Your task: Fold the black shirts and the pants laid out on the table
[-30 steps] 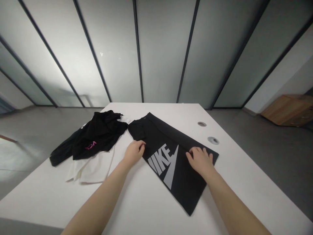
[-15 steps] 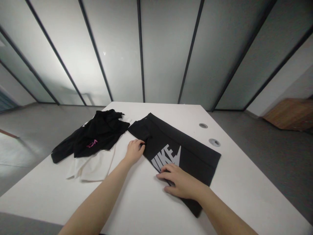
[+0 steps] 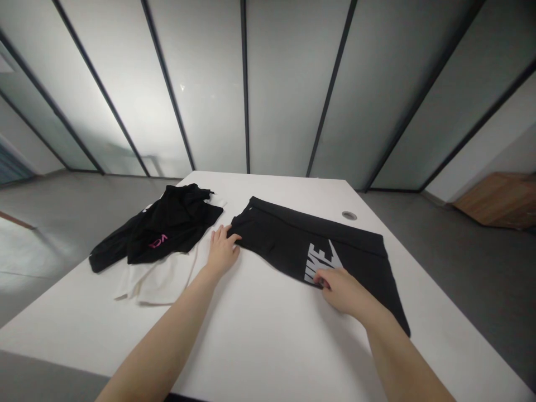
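Note:
A folded black garment (image 3: 272, 240) with a large grey NIKE print (image 3: 320, 259) lies across the white table (image 3: 259, 335). I cannot tell what kind of garment it is. My left hand (image 3: 223, 251) rests at its left corner, fingers stretched out and touching the cloth. At the near edge, beside the print, my right hand (image 3: 343, 287) has its fingers closed on the fabric. Part of the print is hidden behind that hand.
Left of my left hand lies a crumpled black garment (image 3: 167, 229) with pink lettering, on top of white cloth (image 3: 167, 285). A round grommet (image 3: 349, 215) is set into the table at the right. Frosted glass panels (image 3: 293, 84) stand beyond the table.
The black NIKE garment has turned and shifted right, now lying more crosswise and covering one grommet. My right hand moved right and up and closed on its edge. My left hand moved slightly up-left.

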Available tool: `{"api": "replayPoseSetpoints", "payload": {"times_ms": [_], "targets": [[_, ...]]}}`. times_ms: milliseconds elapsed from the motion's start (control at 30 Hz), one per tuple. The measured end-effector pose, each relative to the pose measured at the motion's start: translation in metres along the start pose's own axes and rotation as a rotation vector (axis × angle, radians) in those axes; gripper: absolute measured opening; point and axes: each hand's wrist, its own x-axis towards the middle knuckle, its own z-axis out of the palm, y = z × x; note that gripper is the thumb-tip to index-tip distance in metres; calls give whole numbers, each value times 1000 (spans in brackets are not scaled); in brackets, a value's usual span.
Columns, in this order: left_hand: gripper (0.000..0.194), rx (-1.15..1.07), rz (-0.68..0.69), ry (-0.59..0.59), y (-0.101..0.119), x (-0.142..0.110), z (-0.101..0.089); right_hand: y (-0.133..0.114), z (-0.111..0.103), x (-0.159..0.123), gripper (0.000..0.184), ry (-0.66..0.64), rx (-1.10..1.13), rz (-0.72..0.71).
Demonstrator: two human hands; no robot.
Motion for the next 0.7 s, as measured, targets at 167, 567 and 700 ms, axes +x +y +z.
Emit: {"api": "replayPoseSetpoints", "payload": {"times_ms": [167, 567, 700], "targets": [[28, -117, 177, -151, 4, 2, -4, 15, 3, 6, 24, 72, -60, 18], [24, -70, 207, -175, 5, 2, -22, 20, 0, 19, 26, 150, 7, 25], [24, -99, 251, -198, 2, 3, -32, 22, 0, 20, 23, 151, 40, 19]]}}
